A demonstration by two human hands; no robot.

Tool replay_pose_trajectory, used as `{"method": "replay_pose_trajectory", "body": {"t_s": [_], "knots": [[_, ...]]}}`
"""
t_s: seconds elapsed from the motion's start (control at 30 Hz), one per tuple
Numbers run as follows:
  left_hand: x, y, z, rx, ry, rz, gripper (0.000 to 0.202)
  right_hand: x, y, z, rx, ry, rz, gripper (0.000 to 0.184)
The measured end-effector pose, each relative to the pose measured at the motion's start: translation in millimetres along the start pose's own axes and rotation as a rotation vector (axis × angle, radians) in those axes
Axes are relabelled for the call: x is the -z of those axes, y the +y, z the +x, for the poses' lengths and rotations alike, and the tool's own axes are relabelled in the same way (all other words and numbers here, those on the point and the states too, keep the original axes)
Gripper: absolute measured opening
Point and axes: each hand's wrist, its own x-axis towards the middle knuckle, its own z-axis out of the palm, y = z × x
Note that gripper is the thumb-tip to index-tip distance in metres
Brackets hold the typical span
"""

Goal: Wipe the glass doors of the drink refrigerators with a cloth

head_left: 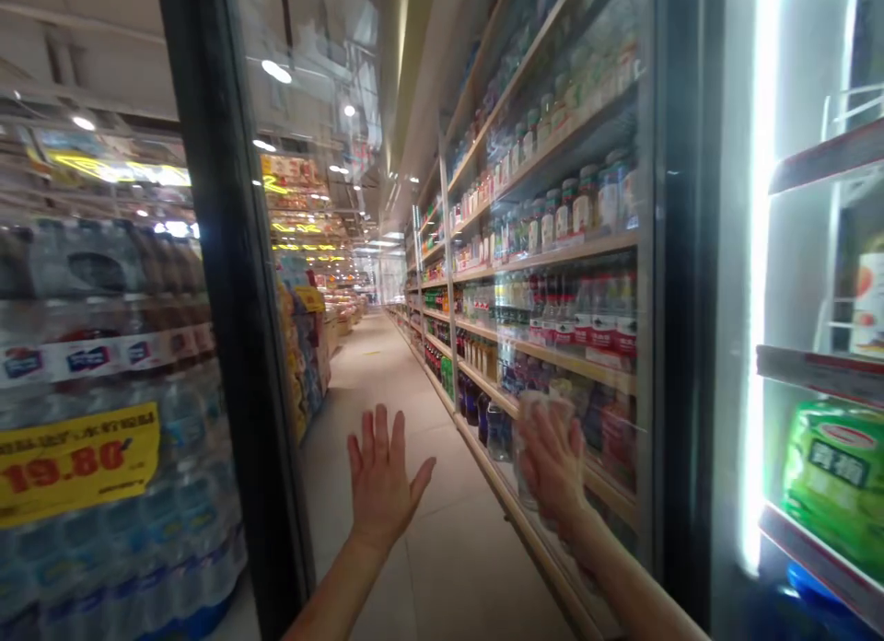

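Note:
In front of me stands a glass door (373,365) in a dark frame, with the store aisle seen through it. My left hand (381,483) lies flat against the pane, fingers spread and thumb out, holding nothing. Farther right, my right hand (552,457) presses a pale, crumpled cloth (545,403) to the same glass; it may be a paper towel. That hand is slightly smeared by motion, and its palm side is hidden.
Lit cooler shelves (821,383) with a green package (839,480) are at the right. Shrink-wrapped water bottles (124,530) with a yellow price sign (83,461) are stacked at the left. Shelves of bottles (573,208) show in the glass, beside the aisle floor (366,351).

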Motion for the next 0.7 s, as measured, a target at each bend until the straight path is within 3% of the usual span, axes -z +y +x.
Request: {"method": "replay_pose_trajectory", "body": {"t_s": [0.1,0.17,0.23,0.33,0.4,0.5,0.6,0.7], "knots": [[-1.6,1,-2,0.010,0.000,-0.007,0.078,10,44,-6,-0.275,0.112,-0.150,0.060],[-1.9,3,-2,0.024,0.003,-0.011,0.078,10,40,-4,-0.343,0.146,-0.162,0.060],[-1.4,3,-1,0.028,0.002,-0.010,0.077,4,11,1,-0.244,0.102,-0.096,0.060],[0.2,3,-1,0.026,0.001,0.001,0.077,-7,-42,6,0.030,-0.028,0.061,0.055],[1.1,2,-1,0.026,-0.002,0.009,0.077,-9,-53,4,0.129,-0.059,0.124,0.050],[1.2,3,-2,0.024,0.004,0.013,0.078,-1,-19,-7,0.060,-0.012,0.061,0.053],[-0.2,4,-3,0.027,0.011,0.006,0.078,10,32,-17,-0.199,0.085,-0.117,0.060],[-1.7,5,-4,0.036,0.010,-0.006,0.078,12,35,-20,-0.328,0.119,-0.171,0.063]]}}
